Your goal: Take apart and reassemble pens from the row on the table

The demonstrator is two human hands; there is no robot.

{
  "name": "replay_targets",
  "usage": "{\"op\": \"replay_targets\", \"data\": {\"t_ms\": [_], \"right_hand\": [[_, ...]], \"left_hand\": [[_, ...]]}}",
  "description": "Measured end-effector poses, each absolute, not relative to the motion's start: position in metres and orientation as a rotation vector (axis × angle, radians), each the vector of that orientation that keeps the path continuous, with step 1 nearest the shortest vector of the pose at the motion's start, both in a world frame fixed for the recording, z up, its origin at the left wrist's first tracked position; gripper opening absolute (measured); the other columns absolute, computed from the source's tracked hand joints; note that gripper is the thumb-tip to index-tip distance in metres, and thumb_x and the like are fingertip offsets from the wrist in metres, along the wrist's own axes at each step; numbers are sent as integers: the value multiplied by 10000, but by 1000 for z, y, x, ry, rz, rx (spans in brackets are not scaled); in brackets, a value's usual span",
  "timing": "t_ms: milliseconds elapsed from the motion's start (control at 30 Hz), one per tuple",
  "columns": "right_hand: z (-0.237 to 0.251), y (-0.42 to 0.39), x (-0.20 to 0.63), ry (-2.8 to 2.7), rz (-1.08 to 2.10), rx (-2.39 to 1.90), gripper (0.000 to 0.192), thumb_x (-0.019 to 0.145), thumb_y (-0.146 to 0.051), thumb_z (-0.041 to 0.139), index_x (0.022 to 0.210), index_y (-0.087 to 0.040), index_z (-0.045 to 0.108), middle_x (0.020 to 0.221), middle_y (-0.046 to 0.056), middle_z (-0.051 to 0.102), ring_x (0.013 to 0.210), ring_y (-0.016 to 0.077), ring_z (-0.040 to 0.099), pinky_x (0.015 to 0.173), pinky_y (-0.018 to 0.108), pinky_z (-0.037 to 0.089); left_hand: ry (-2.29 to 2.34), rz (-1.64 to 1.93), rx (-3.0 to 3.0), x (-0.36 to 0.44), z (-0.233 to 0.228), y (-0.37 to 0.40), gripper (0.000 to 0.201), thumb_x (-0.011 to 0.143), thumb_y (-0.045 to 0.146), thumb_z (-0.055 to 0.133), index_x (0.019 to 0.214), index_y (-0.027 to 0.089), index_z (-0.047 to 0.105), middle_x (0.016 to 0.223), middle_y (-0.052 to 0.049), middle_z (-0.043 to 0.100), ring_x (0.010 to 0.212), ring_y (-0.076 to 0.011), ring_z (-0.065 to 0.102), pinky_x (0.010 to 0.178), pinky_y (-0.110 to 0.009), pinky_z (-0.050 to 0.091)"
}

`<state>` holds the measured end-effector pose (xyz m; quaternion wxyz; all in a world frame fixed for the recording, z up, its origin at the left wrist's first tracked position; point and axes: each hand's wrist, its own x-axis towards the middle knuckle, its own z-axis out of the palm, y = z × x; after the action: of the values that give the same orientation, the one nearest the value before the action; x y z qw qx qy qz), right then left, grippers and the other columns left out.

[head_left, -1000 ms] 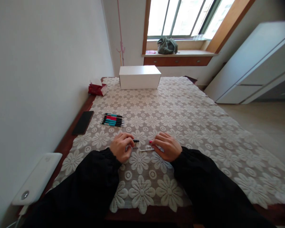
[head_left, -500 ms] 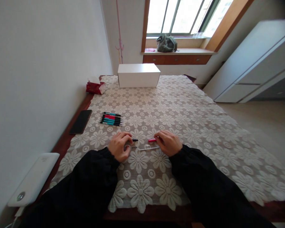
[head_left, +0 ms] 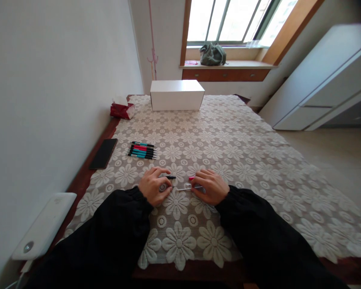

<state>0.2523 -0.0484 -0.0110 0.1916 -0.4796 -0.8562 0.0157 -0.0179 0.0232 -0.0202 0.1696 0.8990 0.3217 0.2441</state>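
A thin whitish rod (head_left: 184, 189), like a pen's inner tube, lies low over the lace cloth, and the thumb and fingers of my right hand (head_left: 211, 186) are closed on it. Just beyond those fingers shows the end of a pink pen barrel (head_left: 191, 178), mostly covered by the hand. My left hand (head_left: 154, 186) has its thumb and forefinger brought together; whatever small thing is between them is too small to make out. A black pen part (head_left: 171, 177) lies beside the left fingers, its rear end hidden by them.
Several teal, red and black pens (head_left: 142, 150) lie in a row at the left. A dark phone (head_left: 104, 153) and a white power bank with a cable (head_left: 45, 224) are along the left edge. Farther back are a red tissue pack (head_left: 122, 111) and a white box (head_left: 177, 96).
My right hand has shifted its fingers from the pink barrel down onto the whitish rod. The left thumb and forefinger have closed toward each other over a small part on the cloth.
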Motion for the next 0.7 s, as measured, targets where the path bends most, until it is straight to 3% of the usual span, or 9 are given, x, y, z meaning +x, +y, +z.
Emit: {"op": "replay_targets", "data": {"t_ms": [700], "right_hand": [[-20,-47,245,-2387,55,-1271,204,1029,-307,549,885,-217,663,838,32,661,809,188,571,756,324,411]], "left_hand": [[771,839,2598,-16,-28,26,31,819,283,785,797,270,769,1129,-28,738,1094,-256,612,970,-454,525]]}}
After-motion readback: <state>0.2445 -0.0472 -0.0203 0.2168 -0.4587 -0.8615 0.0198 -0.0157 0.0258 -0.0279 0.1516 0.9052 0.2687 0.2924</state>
